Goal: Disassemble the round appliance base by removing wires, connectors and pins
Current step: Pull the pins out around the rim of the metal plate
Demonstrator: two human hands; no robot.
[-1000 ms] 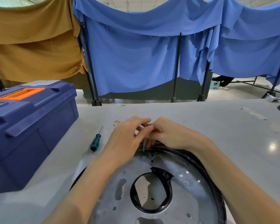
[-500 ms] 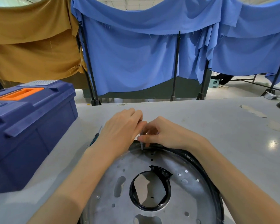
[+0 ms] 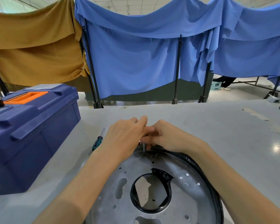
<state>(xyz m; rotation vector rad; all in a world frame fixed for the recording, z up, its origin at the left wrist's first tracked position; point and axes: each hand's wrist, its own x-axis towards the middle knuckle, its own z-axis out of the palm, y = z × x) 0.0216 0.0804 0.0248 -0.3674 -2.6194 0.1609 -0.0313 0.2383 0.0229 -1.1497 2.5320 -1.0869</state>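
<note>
The round appliance base (image 3: 181, 172) lies flat on the grey table in front of me, a perforated metal disc with a black rubber rim and a black-edged centre hole. Both hands meet at its far edge. A thin grey tool shaft (image 3: 143, 147) stands upright with its tip on the disc near the rim. My right hand (image 3: 166, 136) pinches that shaft from the right. My left hand (image 3: 126, 138) is closed over its upper end from the left. What the tip touches is too small to tell.
A big blue toolbox (image 3: 32, 126) with an orange handle inset stands at the left. A small teal-handled screwdriver (image 3: 98, 140) lies on the table (image 3: 217, 126) between toolbox and base. Blue and ochre cloths hang on black stands beyond the far edge.
The hands have stayed at the far rim. The tool shaft has gone from slanted to upright, with its tip now down on the disc. The teal screwdriver shows again beside my left hand.
</note>
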